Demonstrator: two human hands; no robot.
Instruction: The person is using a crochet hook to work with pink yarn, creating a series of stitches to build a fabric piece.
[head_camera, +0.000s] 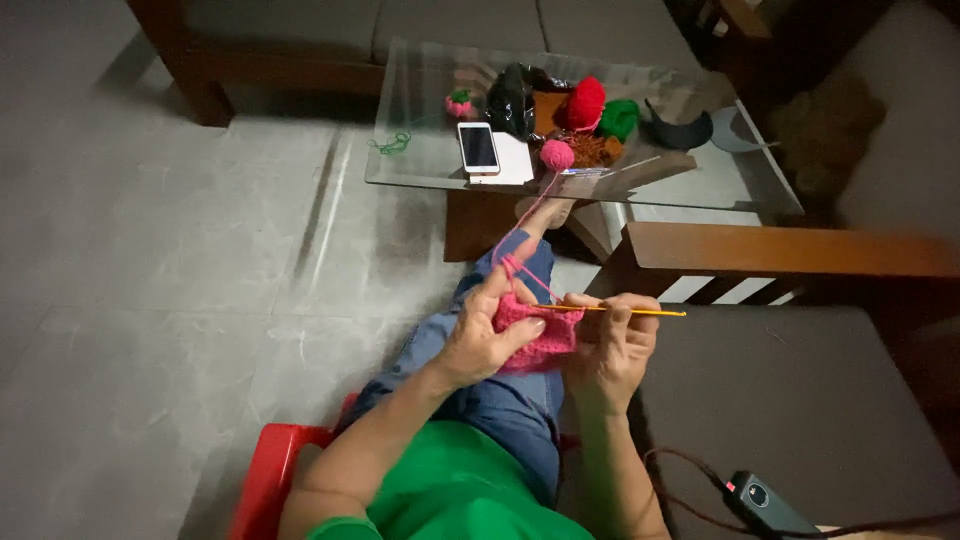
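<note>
Two hands work close together over the lap, near centre. Left hand (487, 338) curled nearly closed, thumb pressed on the pink crochet piece (535, 340), fingers wrapped behind it with the pink yarn strand (528, 225) tensioned over them. Right hand (612, 345) closed around the orange crochet hook (625, 311); the hook lies nearly level, its tip at the top edge of the piece, its tail sticking out right past the fingers.

The strand runs far and up to a pink yarn ball (557, 154) on the glass table (720, 185), near the table's near edge. Beside the ball: a phone (478, 147) on white paper, red yarn (585, 103), green yarn (620, 118), a black bag (512, 100).

Risks, as a judgement: the ball sits close to the table's near edge, so a hard tug on the strand could roll it off to the floor. The strand looks taut; it could snag on the table edge or slip off the left fingers and lose tension. The hook could slide out of its loop if the grip loosens, dropping stitches.

Room: open tiled floor left, wide. Right is tighter, with the wooden armrest (800, 250) far-right of the hands and the grey cushion (800, 400) just right. A black device with a cable (765, 500) lies near right; the elbow could catch it. A red stool (270, 475) edge shows near left.
</note>
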